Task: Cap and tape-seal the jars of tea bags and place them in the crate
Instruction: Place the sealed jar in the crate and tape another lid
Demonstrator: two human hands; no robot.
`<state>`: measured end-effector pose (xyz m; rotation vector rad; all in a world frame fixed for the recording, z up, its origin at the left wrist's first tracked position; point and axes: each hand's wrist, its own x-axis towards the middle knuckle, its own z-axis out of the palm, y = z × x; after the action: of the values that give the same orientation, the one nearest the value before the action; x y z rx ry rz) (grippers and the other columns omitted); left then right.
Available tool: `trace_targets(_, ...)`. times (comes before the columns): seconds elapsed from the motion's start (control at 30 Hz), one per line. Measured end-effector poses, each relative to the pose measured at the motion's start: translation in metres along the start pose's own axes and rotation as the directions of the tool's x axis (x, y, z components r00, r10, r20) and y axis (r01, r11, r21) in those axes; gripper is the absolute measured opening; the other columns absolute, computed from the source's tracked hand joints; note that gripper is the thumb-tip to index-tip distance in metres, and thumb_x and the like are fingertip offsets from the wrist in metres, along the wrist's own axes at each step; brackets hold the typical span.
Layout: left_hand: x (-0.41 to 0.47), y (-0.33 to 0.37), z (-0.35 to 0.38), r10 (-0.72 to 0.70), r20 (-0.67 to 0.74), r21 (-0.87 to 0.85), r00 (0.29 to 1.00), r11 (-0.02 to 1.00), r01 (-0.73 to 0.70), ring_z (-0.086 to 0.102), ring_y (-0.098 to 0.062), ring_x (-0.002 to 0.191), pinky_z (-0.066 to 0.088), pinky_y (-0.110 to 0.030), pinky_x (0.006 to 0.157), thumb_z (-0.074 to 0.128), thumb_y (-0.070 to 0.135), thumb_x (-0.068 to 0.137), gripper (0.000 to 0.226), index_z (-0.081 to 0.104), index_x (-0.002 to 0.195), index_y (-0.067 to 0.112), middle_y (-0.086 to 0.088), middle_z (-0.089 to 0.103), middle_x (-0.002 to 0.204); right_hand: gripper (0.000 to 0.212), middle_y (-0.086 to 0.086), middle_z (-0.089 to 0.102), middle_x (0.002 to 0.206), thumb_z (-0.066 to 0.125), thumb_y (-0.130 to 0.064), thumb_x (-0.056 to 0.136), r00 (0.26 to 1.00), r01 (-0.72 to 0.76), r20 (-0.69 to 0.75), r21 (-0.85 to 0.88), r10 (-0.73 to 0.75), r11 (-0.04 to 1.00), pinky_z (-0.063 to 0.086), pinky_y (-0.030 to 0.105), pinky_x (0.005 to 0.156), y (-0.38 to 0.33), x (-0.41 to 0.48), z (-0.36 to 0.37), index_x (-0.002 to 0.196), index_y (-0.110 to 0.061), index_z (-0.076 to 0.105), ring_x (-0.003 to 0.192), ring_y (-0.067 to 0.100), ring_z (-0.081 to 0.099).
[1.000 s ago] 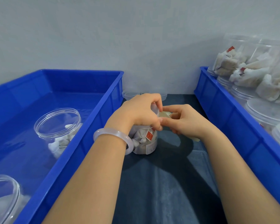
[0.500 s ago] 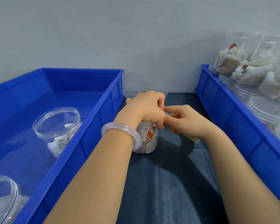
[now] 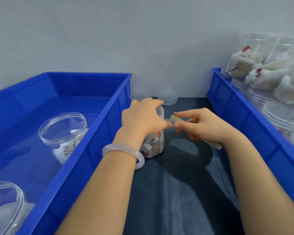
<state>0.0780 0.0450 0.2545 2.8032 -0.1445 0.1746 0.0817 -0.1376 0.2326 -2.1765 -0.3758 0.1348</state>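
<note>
A clear capped jar of tea bags point(image 3: 154, 146) stands on the dark mat between two blue crates. My left hand point(image 3: 143, 119) grips its lid from above and covers most of the top. Just right of the jar, my right hand point(image 3: 205, 128) holds a beige tape roll point(image 3: 176, 118), thumb and forefinger pinching near its front edge. A short clear strip of tape runs from the roll to the jar's lid. The left crate point(image 3: 92, 133) holds two capped jars point(image 3: 63, 131) point(image 3: 5, 209).
The right crate point(image 3: 244, 119) is packed with jars, white lids and piled tea bags point(image 3: 270, 77). Two spare clear lids point(image 3: 168, 100) sit at the back by the wall. Dark mat point(image 3: 176, 192) lies between my forearms.
My right hand has moved right, away from the jar, drawing out a short strip of tape. My left hand stays on the lid.
</note>
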Motion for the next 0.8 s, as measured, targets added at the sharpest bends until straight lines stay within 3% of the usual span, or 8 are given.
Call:
trace_targets(0.17,0.0,0.005,0.005,0.015,-0.023,0.015,1.0,1.0,-0.015,0.034,-0.018,0.13,0.029,-0.036,0.073,0.067,0.064,0.073,0.066,0.046,0.132,0.045,0.017,0.045,0.139,0.089,-0.002,0.064,0.087,0.062,-0.078,0.048,0.997,-0.026,-0.078,-0.067,0.02,0.997,0.041,0.019,0.061,0.001,0.001,0.003,0.128,-0.038,0.056,0.06,0.0,0.051)
trace_targets(0.37,-0.001,0.0,-0.003,0.073,0.038,-0.155,0.997,0.986,-0.066,0.038,-0.006,0.125,0.026,-0.033,0.071,0.075,0.042,0.067,0.047,0.057,0.109,0.053,0.025,0.049,0.131,0.072,-0.011,0.051,0.068,0.067,-0.07,0.06,0.995,-0.012,-0.103,-0.099,0.002,0.995,0.036,0.02,0.06,-0.001,0.008,0.007,0.125,-0.04,0.06,0.061,-0.001,0.045)
trace_targets(0.53,-0.004,-0.012,-0.009,0.235,0.107,-0.204,0.966,0.956,-0.21,0.041,-0.002,0.122,0.036,-0.036,0.084,0.08,0.037,0.066,0.045,0.057,0.101,0.053,0.03,0.052,0.121,0.07,-0.002,0.055,0.059,0.064,-0.078,0.045,0.999,0.02,-0.027,0.025,-0.019,0.999,0.04,0.025,0.057,-0.004,0.01,0.018,0.107,-0.046,0.066,0.049,0.009,0.044)
trace_targets(0.6,-0.004,-0.012,-0.012,0.268,0.121,-0.215,0.956,0.947,-0.238,0.043,-0.004,0.121,0.04,-0.04,0.092,0.081,0.037,0.066,0.041,0.058,0.098,0.05,0.027,0.053,0.12,0.057,-0.011,0.05,0.053,0.067,-0.074,0.048,0.999,0.033,-0.044,0.086,-0.03,0.996,0.037,0.025,0.058,0.001,0.012,0.023,0.1,-0.05,0.067,0.051,0.007,0.04)
trace_targets(0.7,-0.001,-0.006,-0.015,0.235,0.156,-0.215,0.959,0.956,-0.199,0.048,-0.008,0.115,0.043,-0.042,0.097,0.083,0.045,0.061,0.039,0.063,0.094,0.041,0.018,0.055,0.118,0.067,-0.02,0.05,0.056,0.075,-0.061,0.058,0.995,0.019,-0.097,0.081,-0.011,0.997,0.035,0.019,0.057,0.005,0.012,0.025,0.121,-0.041,0.063,0.048,-0.001,0.044)
trace_targets(0.8,0.004,-0.002,-0.017,0.224,0.207,-0.24,0.952,0.955,-0.173,0.051,-0.011,0.113,0.046,-0.038,0.094,0.085,0.041,0.061,0.035,0.064,0.09,0.041,0.013,0.055,0.12,0.063,-0.018,0.051,0.055,0.073,-0.057,0.059,0.997,0.025,-0.07,0.085,-0.019,0.996,0.04,0.021,0.056,0.004,0.011,0.021,0.12,-0.043,0.062,0.045,0.0,0.045)
